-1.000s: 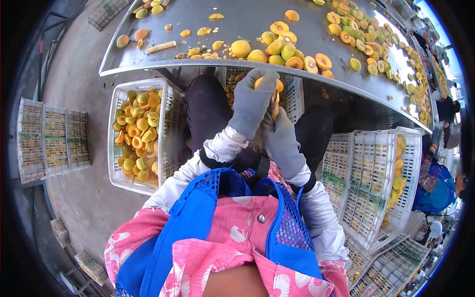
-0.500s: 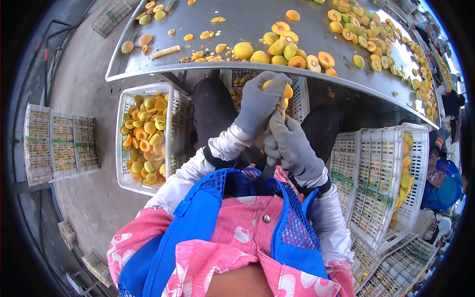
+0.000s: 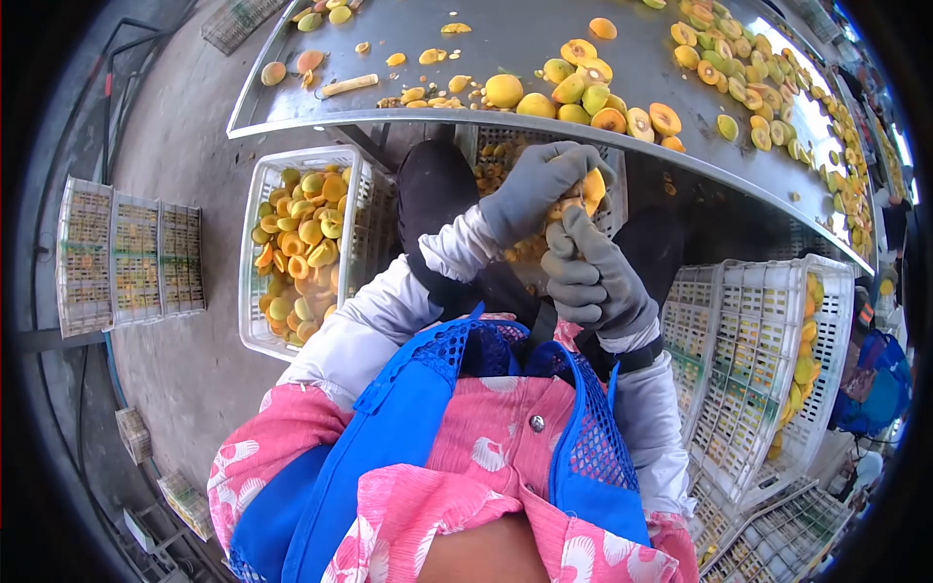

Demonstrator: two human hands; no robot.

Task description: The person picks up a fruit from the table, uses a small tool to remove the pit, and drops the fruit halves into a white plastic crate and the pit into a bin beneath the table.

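Observation:
My left hand point(image 3: 535, 187), in a grey glove, grips a yellow-orange fruit point(image 3: 591, 185) just below the edge of the metal table point(image 3: 505, 34). My right hand point(image 3: 595, 277), also grey-gloved, is closed right under the fruit with its thumb pressed against it. It appears to hold a small knife, mostly hidden by the fingers. Both hands are over my dark-trousered knees and a white crate point(image 3: 612, 209) between them that holds fruit scraps.
Whole and halved yellow fruits point(image 3: 593, 97) and pits lie across the table. A white crate point(image 3: 247, 291) of halved fruit stands at my left; crates point(image 3: 739, 369) with whole fruit at my right. Empty crates point(image 3: 131, 257) lie on the floor. A person in blue point(image 3: 875, 379) is far right.
Both hands have shifted right and slightly down with the fruit. My right hand has closed in tighter under it, and the thin blade seen earlier is now hidden.

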